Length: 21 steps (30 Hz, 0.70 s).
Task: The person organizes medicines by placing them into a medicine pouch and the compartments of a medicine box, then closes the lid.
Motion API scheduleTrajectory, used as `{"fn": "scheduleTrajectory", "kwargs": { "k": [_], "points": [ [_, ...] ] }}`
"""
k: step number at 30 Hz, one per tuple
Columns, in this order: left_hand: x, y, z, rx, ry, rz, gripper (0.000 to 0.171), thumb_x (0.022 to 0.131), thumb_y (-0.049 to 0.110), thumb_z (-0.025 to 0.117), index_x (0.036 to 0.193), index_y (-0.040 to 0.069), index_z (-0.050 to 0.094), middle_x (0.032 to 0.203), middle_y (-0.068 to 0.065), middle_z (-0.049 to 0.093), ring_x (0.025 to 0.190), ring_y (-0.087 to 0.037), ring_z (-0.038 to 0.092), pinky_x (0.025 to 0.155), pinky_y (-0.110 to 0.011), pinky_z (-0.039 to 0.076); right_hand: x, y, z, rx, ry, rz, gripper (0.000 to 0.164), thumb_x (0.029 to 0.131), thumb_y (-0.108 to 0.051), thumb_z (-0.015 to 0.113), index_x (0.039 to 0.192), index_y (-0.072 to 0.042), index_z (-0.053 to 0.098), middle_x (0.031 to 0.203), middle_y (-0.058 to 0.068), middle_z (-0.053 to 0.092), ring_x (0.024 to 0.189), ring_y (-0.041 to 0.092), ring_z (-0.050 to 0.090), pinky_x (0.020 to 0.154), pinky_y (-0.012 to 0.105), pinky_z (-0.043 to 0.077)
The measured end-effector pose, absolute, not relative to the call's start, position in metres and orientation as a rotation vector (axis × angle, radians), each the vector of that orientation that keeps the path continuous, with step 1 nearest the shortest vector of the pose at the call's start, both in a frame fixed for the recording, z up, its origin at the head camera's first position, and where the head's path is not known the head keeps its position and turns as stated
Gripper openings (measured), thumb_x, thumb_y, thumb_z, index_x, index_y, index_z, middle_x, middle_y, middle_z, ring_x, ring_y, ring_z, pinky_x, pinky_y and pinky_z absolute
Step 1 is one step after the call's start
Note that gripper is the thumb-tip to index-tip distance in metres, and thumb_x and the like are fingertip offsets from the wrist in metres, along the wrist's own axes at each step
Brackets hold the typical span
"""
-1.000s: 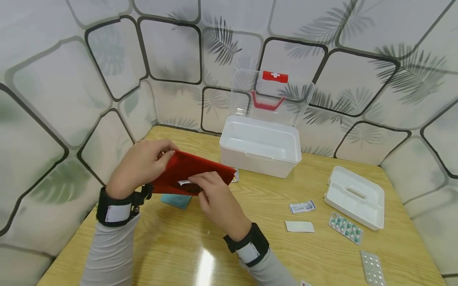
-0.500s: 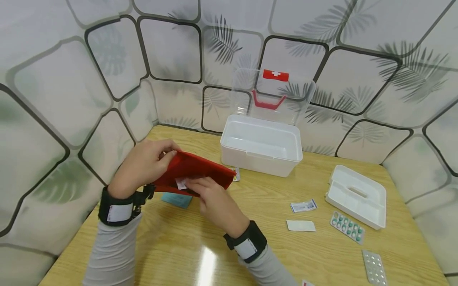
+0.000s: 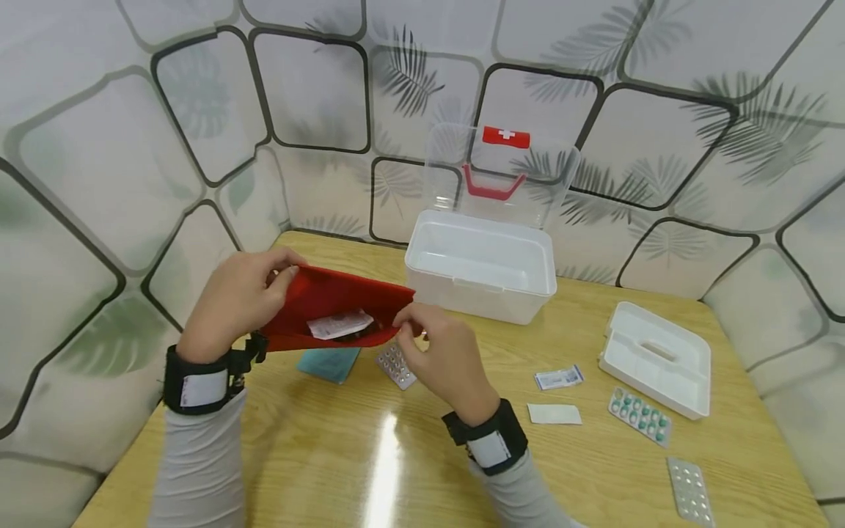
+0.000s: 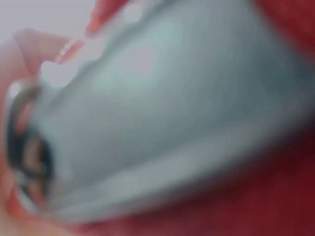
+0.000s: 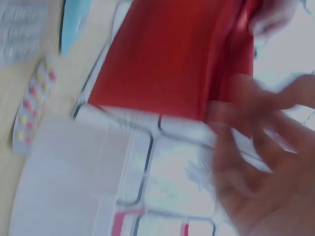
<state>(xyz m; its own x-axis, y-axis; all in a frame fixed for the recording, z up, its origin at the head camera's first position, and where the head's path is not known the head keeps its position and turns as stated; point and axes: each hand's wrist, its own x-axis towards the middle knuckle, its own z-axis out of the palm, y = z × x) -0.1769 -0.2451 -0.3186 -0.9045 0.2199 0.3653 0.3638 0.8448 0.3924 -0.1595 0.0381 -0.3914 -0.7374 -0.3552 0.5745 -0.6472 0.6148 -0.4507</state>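
A red pouch (image 3: 346, 290) is held up above the table with its mouth open toward me. My left hand (image 3: 240, 302) grips its upper left edge between thumb and fingers. At the right end of the mouth, my right hand (image 3: 445, 356) pinches the pouch's rim with thumb and forefinger. Inside lies a white packet (image 3: 339, 324), with something dark beside it that I cannot make out. The right wrist view shows the pouch's smooth outside and my blurred fingers at its edge. A blurred grey-green shiny surface (image 4: 162, 108) fills most of the left wrist view.
Below the pouch lie a teal packet (image 3: 328, 364) and a blister pack (image 3: 396, 365). Behind stands a white first-aid box (image 3: 482, 291), lid raised. On the right are a white tray (image 3: 660, 359), small packets (image 3: 554, 414) and further blister packs (image 3: 639, 416).
My right hand has come out of the pouch and moved right to its rim. The white packet now lies inside, released. The pouch has shifted slightly left with my left hand.
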Motion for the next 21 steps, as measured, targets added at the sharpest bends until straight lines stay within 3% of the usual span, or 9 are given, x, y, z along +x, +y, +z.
{"fn": "scheduleTrajectory", "kwargs": {
  "k": [8, 15, 21],
  "points": [
    [-0.179, -0.259, -0.322, -0.356, -2.701, -0.701, 0.021, 0.100, 0.011, 0.053, 0.112, 0.007, 0.071, 0.053, 0.001, 0.048, 0.048, -0.018, 0.039, 0.050, -0.034, 0.030, -0.179, 0.063, -0.412, 0.533, -2.955, 0.741, 0.003, 0.090, -0.018, 0.071, 0.090, -0.015, 0.072, 0.081, -0.005, 0.067, 0.067, 0.012, 0.057, 0.056, 0.028, 0.044],
    [-0.181, -0.264, -0.323, -0.329, -2.693, -0.702, 0.022, 0.100, 0.010, 0.053, 0.111, 0.005, 0.071, 0.064, -0.005, 0.060, 0.049, -0.019, 0.039, 0.053, -0.035, 0.030, -0.189, 0.053, -0.443, 0.442, -3.149, 0.690, 0.018, 0.086, -0.023, 0.074, 0.099, -0.011, 0.073, 0.095, 0.004, 0.068, 0.080, 0.018, 0.062, 0.062, 0.035, 0.048],
    [-0.182, -0.267, -0.323, -0.313, -2.687, -0.703, 0.023, 0.100, 0.009, 0.052, 0.112, 0.004, 0.071, 0.079, -0.013, 0.071, 0.049, -0.019, 0.039, 0.053, -0.036, 0.031, -0.187, 0.040, -0.458, 0.448, -3.251, 0.592, 0.028, 0.081, -0.033, 0.084, 0.086, -0.011, 0.068, 0.087, 0.002, 0.059, 0.074, 0.018, 0.057, 0.059, 0.037, 0.045]
  ]
}}
